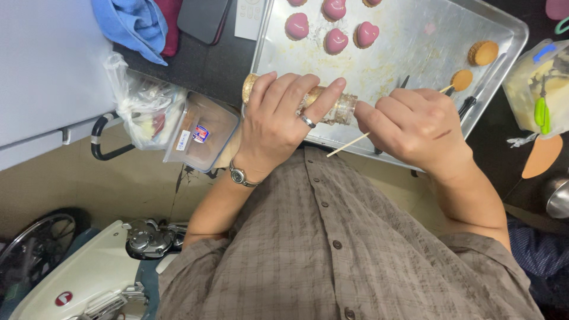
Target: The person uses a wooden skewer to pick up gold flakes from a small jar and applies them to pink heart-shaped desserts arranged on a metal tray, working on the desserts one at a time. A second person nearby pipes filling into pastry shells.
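1. Packages and labels: a clear lidded plastic box (201, 131) sits at the left, just off the metal tray's near left corner, with two small stickers on its lid, one white and one red and blue. A crumpled clear plastic bag (141, 106) with pale and red contents lies against the box's left side. At the right edge of view stands a clear tub (536, 89) of pale yellow filling with a strip of blue tape at its rim and a green-handled tool inside.

2. Counts: five pink heart-shaped pastries (335, 41) show at the tray's far edge, two of them cut off by the frame. One round golden tart shell (483, 53) lies near the tray's far right corner. One dark phone (203, 19) and one white remote-like panel (249, 18) rest on the dark bench beyond the tray, beside a blue cloth (133, 22).

3. The left hand (278, 121), wearing a ring and a wristwatch, is wrapped around a small glass jar (341, 109) of gold flakes lying sideways, over the near edge of the metal tray (409, 41).

4. The right hand (415, 127) is closed around a thin wooden skewer (349, 144), just beside the jar's clear end; the stick's near tip pokes out below the fingers, its far tip carries a small golden disc (461, 79).

5. The two hands nearly touch at the jar.
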